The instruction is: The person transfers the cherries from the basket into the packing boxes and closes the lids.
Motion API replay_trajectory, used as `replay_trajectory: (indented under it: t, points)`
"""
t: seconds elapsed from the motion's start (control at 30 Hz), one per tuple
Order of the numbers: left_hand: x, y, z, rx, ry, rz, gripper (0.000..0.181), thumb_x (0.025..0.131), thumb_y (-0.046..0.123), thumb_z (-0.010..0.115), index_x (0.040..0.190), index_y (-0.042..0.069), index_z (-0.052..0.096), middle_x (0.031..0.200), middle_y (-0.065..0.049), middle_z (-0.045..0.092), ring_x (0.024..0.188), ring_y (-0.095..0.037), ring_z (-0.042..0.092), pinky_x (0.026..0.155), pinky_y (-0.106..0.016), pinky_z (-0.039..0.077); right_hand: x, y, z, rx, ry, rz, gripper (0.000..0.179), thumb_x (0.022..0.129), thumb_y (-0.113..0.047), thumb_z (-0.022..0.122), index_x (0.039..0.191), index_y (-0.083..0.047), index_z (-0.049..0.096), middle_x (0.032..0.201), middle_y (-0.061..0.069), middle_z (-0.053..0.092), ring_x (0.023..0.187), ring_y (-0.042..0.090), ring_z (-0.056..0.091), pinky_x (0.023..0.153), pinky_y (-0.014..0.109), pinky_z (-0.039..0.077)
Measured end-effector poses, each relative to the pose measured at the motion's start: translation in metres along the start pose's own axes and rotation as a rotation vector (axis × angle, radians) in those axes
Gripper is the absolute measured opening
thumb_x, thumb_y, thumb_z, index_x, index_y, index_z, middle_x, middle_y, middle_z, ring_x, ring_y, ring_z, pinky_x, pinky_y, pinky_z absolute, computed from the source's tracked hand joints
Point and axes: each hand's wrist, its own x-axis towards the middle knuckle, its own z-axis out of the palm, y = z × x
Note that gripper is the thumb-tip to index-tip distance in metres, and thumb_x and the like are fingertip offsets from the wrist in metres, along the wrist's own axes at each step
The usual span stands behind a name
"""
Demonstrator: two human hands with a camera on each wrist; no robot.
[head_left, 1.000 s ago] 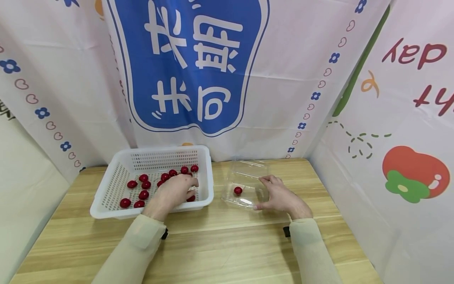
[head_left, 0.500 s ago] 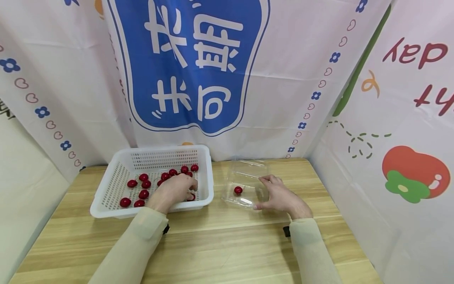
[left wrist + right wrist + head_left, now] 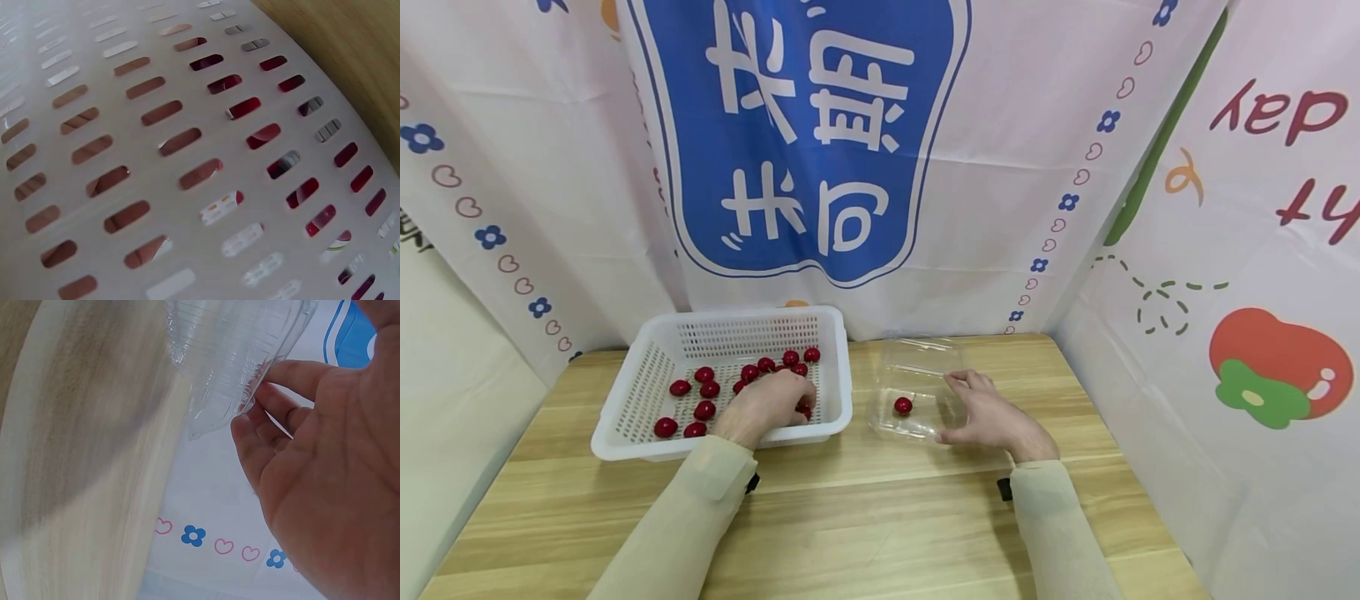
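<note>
Your left hand (image 3: 766, 406) down inside white basket (image 3: 844, 367), can't tell if it's grasping, red cherries (image 3: 704, 410) left of and beyond it, your right hand (image 3: 995, 421) gripping clear box (image 3: 891, 428), one cherry (image 3: 903, 406) inside, left of those fingers

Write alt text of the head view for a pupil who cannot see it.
A person's left hand reaches into a white basket of red fruits while the right hand holds the side of a clear plastic container with one cherry-red fruit inside, on a wooden table.

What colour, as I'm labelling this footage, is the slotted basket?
The slotted basket is white; the head view shows it best.
</note>
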Motion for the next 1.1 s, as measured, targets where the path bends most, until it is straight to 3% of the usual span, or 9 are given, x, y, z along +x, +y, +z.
replay_trajectory:
  t: [0.27,0.47,0.57,0.67,0.8,0.93,1.1]
  points:
    - [-0.001,0.001,-0.004,-0.005,-0.023,-0.01,0.011,0.101,0.012,0.092,0.108,0.015,0.085,0.105,0.0,0.08,0.089,-0.017,0.065,0.084,-0.037,0.064,0.0,0.0,-0.002,0.008,-0.028,-0.026,0.12,0.093,-0.037,0.098,0.183,0.002,0.029,0.195,0.024,0.022,0.181,0.051,0.024,0.144,0.072,0.035]
    - [-0.007,0.003,-0.01,-0.004,-0.01,-0.013,0.015,0.103,0.015,0.092,0.116,0.016,0.085,0.103,0.003,0.078,0.091,-0.017,0.063,0.083,-0.036,0.06,-0.001,-0.003,-0.003,-0.005,-0.049,-0.022,0.114,0.102,-0.049,0.089,0.185,-0.003,0.026,0.198,0.021,0.014,0.184,0.052,0.016,0.146,0.076,0.028]
    - [-0.011,0.004,-0.012,-0.006,0.013,0.004,0.019,0.103,0.015,0.091,0.121,0.015,0.086,0.105,0.002,0.079,0.091,-0.017,0.063,0.084,-0.037,0.061,-0.002,-0.006,-0.002,-0.03,-0.022,-0.029,0.109,0.105,-0.053,0.086,0.185,-0.003,0.03,0.197,0.021,0.017,0.183,0.052,0.018,0.144,0.078,0.029]
    - [-0.013,0.005,-0.013,-0.013,0.036,0.017,0.02,0.104,0.016,0.09,0.124,0.015,0.086,0.11,0.001,0.082,0.093,-0.017,0.065,0.088,-0.04,0.065,-0.001,-0.011,0.0,-0.101,0.032,-0.062,0.106,0.102,-0.052,0.089,0.182,-0.003,0.038,0.194,0.021,0.029,0.18,0.052,0.029,0.144,0.075,0.034]
    - [-0.014,0.007,-0.012,-0.024,0.077,0.015,0.022,0.106,0.016,0.088,0.127,0.014,0.085,0.121,-0.003,0.085,0.101,-0.019,0.071,0.101,-0.047,0.069,0.002,-0.013,0.003,-0.181,0.076,-0.08,0.108,0.098,-0.056,0.092,0.179,-0.004,0.044,0.189,0.02,0.041,0.176,0.048,0.04,0.143,0.07,0.04]
    - [-0.017,0.01,-0.012,-0.034,0.153,0.043,0.022,0.108,0.016,0.086,0.13,0.011,0.084,0.126,-0.006,0.086,0.113,-0.023,0.078,0.109,-0.053,0.069,0.003,-0.014,0.007,-0.171,0.064,-0.051,0.113,0.097,-0.062,0.091,0.181,-0.004,0.041,0.19,0.021,0.039,0.176,0.047,0.04,0.143,0.068,0.041]
    - [-0.02,0.015,-0.013,-0.019,0.252,0.096,0.024,0.109,0.017,0.085,0.132,0.009,0.083,0.126,-0.009,0.087,0.119,-0.029,0.082,0.11,-0.054,0.069,0.003,-0.015,0.008,-0.138,0.049,-0.027,0.115,0.097,-0.059,0.092,0.182,-0.003,0.038,0.191,0.021,0.037,0.177,0.047,0.038,0.143,0.068,0.041]
